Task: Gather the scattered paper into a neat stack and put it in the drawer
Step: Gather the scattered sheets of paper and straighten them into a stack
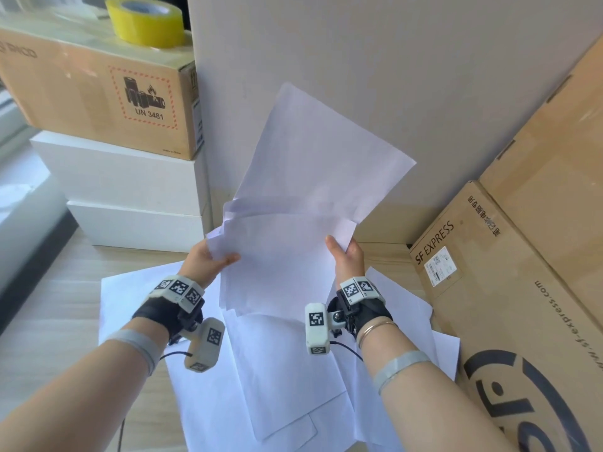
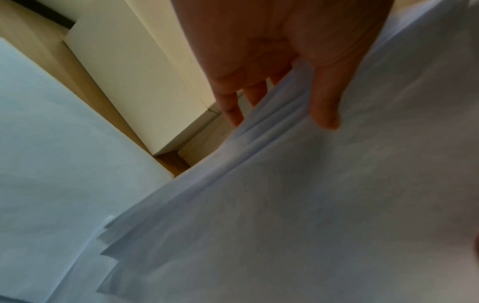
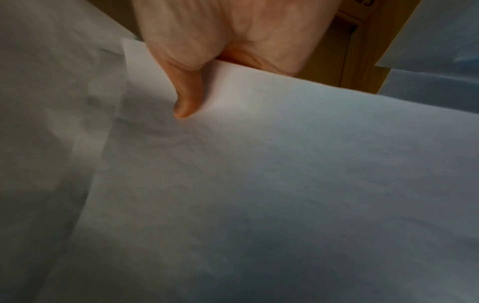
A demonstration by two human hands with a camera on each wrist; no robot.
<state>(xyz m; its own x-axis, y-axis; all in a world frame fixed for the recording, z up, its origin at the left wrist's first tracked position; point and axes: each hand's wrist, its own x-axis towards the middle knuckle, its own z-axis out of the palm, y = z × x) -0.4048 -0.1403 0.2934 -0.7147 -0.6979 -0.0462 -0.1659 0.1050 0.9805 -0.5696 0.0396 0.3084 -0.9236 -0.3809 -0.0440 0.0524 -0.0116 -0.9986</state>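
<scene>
A loose bunch of white paper sheets [image 1: 287, 256] is lifted off the wooden table, its edges fanned out of line, with one sheet [image 1: 323, 151] sticking up askew toward the wall. My left hand [image 1: 208, 259] pinches the bunch's left edge, thumb on top, fingers underneath. My right hand [image 1: 346, 256] pinches the right edge the same way. In the left wrist view the stepped sheet edges [image 2: 259, 131] run under my thumb. In the right wrist view the top sheet [image 3: 259, 164] wrinkles below my thumb. More sheets [image 1: 270, 380] lie scattered on the table beneath. No drawer shows.
White boxes [image 1: 130, 190] are stacked at the left with a cardboard box [image 1: 91, 93] and a yellow tape roll [image 1: 146, 21] on top. A big SF Express carton [image 1: 489, 288] leans at the right. A grey wall panel [image 1: 359, 60] stands behind.
</scene>
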